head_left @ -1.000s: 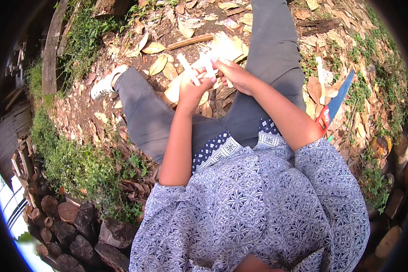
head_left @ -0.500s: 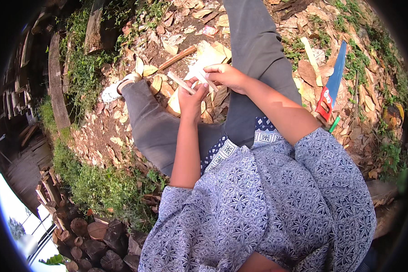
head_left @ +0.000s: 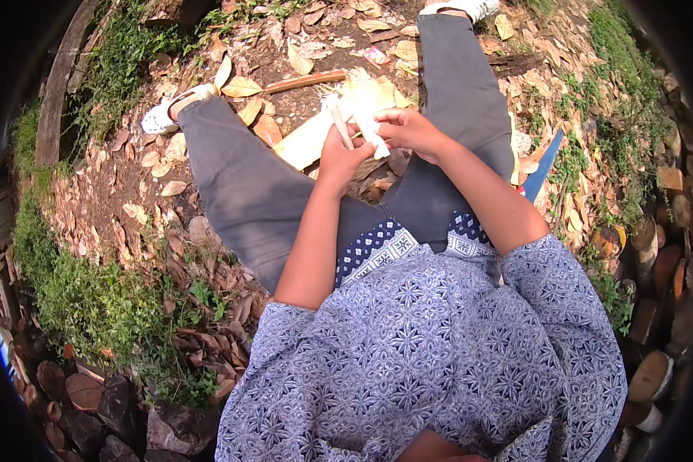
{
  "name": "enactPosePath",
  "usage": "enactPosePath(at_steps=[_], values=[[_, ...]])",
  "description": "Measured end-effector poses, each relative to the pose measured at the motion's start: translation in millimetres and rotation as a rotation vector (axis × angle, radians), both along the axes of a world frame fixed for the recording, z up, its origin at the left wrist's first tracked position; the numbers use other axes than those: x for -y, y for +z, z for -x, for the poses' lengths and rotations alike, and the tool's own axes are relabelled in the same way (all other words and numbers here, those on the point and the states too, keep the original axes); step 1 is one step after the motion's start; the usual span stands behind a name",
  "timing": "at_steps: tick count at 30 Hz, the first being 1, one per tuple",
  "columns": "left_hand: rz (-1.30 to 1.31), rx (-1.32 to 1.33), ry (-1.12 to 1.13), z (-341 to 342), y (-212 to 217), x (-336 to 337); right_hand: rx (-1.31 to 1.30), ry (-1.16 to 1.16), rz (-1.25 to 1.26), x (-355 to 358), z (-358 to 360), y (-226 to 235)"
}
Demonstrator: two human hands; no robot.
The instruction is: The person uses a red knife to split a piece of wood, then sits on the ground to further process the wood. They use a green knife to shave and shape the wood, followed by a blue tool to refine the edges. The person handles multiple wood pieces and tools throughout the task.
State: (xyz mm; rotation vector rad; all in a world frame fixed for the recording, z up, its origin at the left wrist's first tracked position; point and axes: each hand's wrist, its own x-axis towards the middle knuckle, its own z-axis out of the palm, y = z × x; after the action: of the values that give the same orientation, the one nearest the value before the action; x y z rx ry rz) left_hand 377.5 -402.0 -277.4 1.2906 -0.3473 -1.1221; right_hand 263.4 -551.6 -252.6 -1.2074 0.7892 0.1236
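Observation:
Between my bent legs, my left hand [head_left: 342,162] is closed around a short pale wooden stick [head_left: 339,126], which points up and away from me. Just to its right, my right hand [head_left: 413,132] pinches a second pale stick [head_left: 372,137], tilted with its near end toward my lap. The two sticks are close together; whether they touch I cannot make out in the glare. Behind the hands, a pale flat board or sheet [head_left: 300,145] lies on the leaves, brightly lit.
A brown wooden strip [head_left: 306,81] lies beyond the hands. To the right, a blue saw blade [head_left: 545,163] shows past my right arm, its handle mostly hidden. Dry leaves and plants surround me. Stacked logs [head_left: 123,400] stand at lower left, with more wood [head_left: 654,377] at right.
My view has shifted, bringing both feet into sight. The left stick has swung from slanting left to nearly upright. Both hands still hold their sticks, and my right arm now covers the saw's handle.

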Motion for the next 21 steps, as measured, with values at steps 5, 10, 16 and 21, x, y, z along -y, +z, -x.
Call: enactPosePath(at_steps=[5,10,16,21], values=[[-0.097,0.186,0.008,-30.2,2.3,13.0,-0.104,0.141,0.412,57.3,-19.3,-23.4],[-0.223,0.492,-0.004,-92.8,-24.3,5.3,-0.294,0.207,0.651,114.6,-38.9,-107.3],[-0.342,0.501,-0.055,-101.0,-50.3,-8.7,-0.391,0.296,0.929,118.8,-59.2,-159.8],[-0.239,0.310,-0.009,-99.8,-68.6,-3.2,-0.409,0.261,0.944,115.7,-60.8,-157.0]])
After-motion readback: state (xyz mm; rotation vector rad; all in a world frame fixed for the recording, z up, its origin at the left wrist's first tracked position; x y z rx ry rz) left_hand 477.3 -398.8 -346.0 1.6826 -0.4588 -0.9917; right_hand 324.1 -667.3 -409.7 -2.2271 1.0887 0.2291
